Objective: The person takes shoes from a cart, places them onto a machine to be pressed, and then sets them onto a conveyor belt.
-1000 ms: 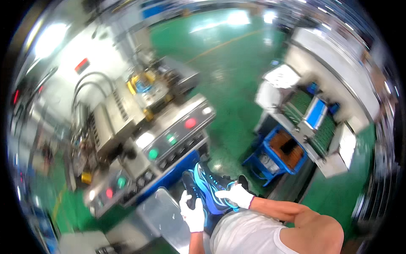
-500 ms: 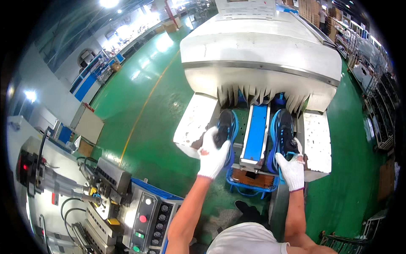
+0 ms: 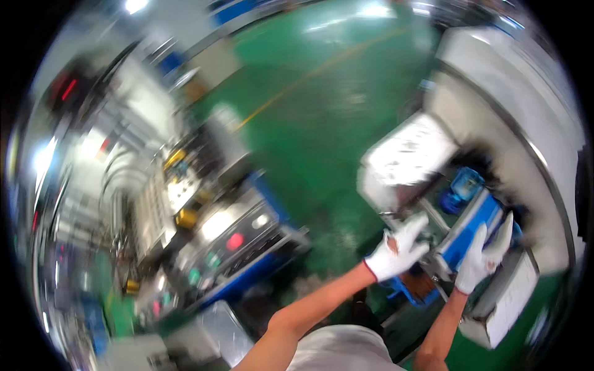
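My left hand (image 3: 399,250), in a white knit glove with a hole in it, is beside the left track at the machine's mouth, fingers apart and empty. My right hand (image 3: 481,260), gloved the same way, is over the right side of the blue centre strip (image 3: 461,244), fingers stretched out with nothing in them. A bright blue object (image 3: 463,188), blurred, lies at the machine's mouth beyond my left hand; I cannot make out whether it is a shoe. The white machine (image 3: 501,117) with dark hanging flaps stands to the right.
On the left stands a press-like machine with a control panel (image 3: 232,247) bearing a red button. White side ledges (image 3: 408,151) flank the tracks. A blue-framed tray (image 3: 414,287) sits below the tracks. Green floor with a yellow line (image 3: 297,83) runs between the machines.
My hands have let go of the two dark shoes with blue soles, which no longer show clearly. The view has swung left, so the white machine is now at the right; motion blurs it.
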The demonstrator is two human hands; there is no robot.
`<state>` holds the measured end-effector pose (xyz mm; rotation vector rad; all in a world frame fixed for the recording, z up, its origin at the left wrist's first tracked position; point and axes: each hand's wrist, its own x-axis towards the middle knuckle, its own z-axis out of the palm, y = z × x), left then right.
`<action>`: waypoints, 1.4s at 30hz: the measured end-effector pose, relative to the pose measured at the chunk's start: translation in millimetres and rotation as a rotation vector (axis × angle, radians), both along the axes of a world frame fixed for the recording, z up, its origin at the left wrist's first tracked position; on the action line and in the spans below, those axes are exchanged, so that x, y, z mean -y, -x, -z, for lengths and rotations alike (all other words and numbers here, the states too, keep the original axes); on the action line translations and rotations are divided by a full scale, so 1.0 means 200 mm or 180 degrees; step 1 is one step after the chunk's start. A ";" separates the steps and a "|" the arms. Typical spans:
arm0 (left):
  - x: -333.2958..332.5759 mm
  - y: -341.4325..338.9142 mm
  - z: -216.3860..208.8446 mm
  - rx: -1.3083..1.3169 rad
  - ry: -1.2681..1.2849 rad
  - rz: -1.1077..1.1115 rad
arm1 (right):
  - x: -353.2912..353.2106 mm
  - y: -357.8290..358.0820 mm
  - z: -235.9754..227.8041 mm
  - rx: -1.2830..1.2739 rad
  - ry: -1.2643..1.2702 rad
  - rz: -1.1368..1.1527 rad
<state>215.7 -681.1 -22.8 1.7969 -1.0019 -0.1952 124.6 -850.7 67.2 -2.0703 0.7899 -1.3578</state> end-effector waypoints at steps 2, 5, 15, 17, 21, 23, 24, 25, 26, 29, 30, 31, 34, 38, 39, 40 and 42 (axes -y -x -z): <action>-0.55 0.22 0.22 -0.0797 -0.0600 -0.0396 | -0.36 -0.09 0.20 0.0025 -0.1029 -0.1444; -1.56 0.62 0.57 -0.1669 -0.1938 -0.1721 | -0.84 -0.19 0.78 -0.1808 -0.2146 -0.3228; -3.59 2.93 0.67 -0.3339 -0.1396 -0.8626 | -1.76 0.07 1.37 -0.4601 0.0613 -0.4420; -3.79 3.18 0.65 -0.3395 -0.0912 -0.8865 | -1.82 0.02 1.41 -0.5082 0.1437 -0.4348; -4.24 3.19 0.59 -0.3315 -0.0857 -0.8754 | -2.03 -0.08 1.34 -0.5384 0.2014 -0.4325; -4.38 3.14 0.68 -0.3743 -0.1318 -0.8170 | -2.14 -0.20 1.38 -0.5413 0.1533 -0.4386; -4.38 3.10 0.78 -0.3596 -0.1660 -0.8041 | -2.23 -0.21 1.34 -0.5371 0.1652 -0.4457; -4.34 3.08 0.86 -0.3446 -0.1985 -0.7902 | -2.34 -0.24 1.32 -0.5330 0.1777 -0.4533; -4.29 3.07 0.94 -0.2809 -0.2117 -0.8318 | -2.52 -0.20 1.22 -0.5112 0.2211 -0.4595; -4.13 3.12 1.02 -0.1487 -0.1706 -0.9013 | -2.98 -0.05 1.12 -0.4799 0.2074 -0.4874; -4.08 3.12 1.01 -0.1455 -0.1388 -0.9005 | -3.11 0.02 1.11 -0.4800 0.1194 -0.5333; -4.02 3.13 1.00 -0.1153 -0.1360 -0.8988 | -3.25 0.13 1.09 -0.4744 0.0267 -0.5779; -3.79 2.96 0.79 -0.1227 -0.1099 -0.8057 | -3.61 0.44 0.93 -0.4713 0.1001 -0.6867; -3.45 2.54 0.41 -0.1032 -0.0543 -0.6582 | -3.89 0.87 0.67 -0.3207 0.3389 -0.7906; -3.39 2.41 0.31 -0.1045 -0.0626 -0.6216 | -3.90 0.92 0.66 -0.2266 0.3877 -0.8078; -3.31 2.28 0.27 -0.0594 -0.0415 -0.5890 | -3.90 0.90 0.77 -0.3660 0.5185 -0.6912; -3.26 2.10 0.09 -0.0712 -0.0558 -0.5539 | -3.84 0.71 0.75 -0.3795 0.3384 -0.8492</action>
